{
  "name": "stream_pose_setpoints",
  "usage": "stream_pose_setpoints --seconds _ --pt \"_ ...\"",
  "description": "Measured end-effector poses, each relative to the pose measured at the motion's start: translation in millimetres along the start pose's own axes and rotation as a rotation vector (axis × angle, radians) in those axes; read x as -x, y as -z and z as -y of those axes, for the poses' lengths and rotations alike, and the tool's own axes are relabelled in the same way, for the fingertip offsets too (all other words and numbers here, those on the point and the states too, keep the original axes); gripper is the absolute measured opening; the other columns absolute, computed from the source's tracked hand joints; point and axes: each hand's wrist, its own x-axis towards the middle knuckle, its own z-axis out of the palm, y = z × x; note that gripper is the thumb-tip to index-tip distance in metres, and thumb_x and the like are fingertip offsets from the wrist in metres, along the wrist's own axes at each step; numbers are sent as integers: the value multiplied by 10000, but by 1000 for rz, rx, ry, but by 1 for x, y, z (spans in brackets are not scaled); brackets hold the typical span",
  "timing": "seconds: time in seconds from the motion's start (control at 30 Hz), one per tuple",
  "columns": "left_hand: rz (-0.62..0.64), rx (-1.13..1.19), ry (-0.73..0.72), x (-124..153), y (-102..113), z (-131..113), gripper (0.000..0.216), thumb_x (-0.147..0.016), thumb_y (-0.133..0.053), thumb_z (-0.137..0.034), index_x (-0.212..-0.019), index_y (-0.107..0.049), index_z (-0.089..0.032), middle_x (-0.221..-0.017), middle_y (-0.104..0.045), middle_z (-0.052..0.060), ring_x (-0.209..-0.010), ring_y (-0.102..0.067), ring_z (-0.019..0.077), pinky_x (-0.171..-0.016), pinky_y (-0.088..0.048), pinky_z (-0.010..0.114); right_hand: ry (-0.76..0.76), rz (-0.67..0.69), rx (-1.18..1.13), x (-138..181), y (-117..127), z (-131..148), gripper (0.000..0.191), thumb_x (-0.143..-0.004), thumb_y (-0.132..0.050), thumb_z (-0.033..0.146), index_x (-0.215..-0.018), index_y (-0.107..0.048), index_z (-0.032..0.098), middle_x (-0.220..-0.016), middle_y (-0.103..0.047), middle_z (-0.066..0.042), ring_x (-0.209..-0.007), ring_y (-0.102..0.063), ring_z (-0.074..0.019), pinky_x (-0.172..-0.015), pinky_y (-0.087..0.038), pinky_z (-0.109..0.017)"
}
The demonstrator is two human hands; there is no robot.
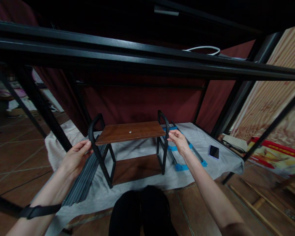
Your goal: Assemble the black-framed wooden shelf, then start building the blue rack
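Observation:
A small two-tier rack stands upright before me, with a brown wooden upper board (132, 131), a similar lower board (137, 167) and black metal side frames. At its left side frame (100, 160), my left hand (77, 155) is closed, thumb and fingertips pinched against the outer edge near the upper board. My right hand (179, 140) pinches at the right side frame (166, 147) at about the same height. Anything small between the fingertips is hidden. A tiny white spot lies on the upper board.
Grey rods (82, 183) lie left of the rack on a pale cloth (147, 186). Rods with blue connectors (182, 167) and a phone (213, 152) lie to the right. A black metal beam (137, 55) crosses overhead. A red box (275, 157) stands at far right.

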Motion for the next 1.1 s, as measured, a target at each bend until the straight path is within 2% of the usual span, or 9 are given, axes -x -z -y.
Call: stream_pose_setpoints --seconds 0.27,0.57,0.77,0.9,1.1 --pt "13 -37 -28 -1 -1 0 456 -419 -928 -263 -777 -673 -142 -728 -653 -25 -672 -576 93 -556 -491 160 19 -9 12 2 -2 2 437 -547 -853 519 -799 -658 221 -708 -564 43 -681 -543 -102 -679 -578 -276" --pt "18 -17 -32 -1 0 0 310 -556 -882 -198 -768 -664 -140 -713 -660 -21 -645 -588 89 -568 -489 160 51 -30 48 2 -4 1 461 -527 -856 553 -767 -646 220 -699 -570 36 -669 -536 -109 -657 -590 -292" --pt "11 111 61 2 1 0 131 -746 -705 -45 -849 -698 -126 -770 -707 6 -634 -627 78 -588 -525 140 -9 30 26 0 -1 1 420 -610 -816 565 -795 -659 222 -695 -588 21 -689 -579 -125 -697 -589 -309" --pt "20 197 89 -1 6 4 163 -764 -659 11 -864 -696 -112 -797 -718 27 -670 -655 85 -636 -554 146 -44 46 12 -4 3 6 421 -584 -844 536 -790 -669 213 -695 -597 20 -670 -575 -115 -664 -577 -275" --pt "31 97 100 -4 11 5 113 -764 -701 -37 -855 -699 -104 -748 -700 49 -670 -655 113 -626 -561 184 -59 53 57 -7 11 11 421 -543 -869 505 -758 -671 201 -707 -605 20 -651 -561 -106 -639 -551 -255"
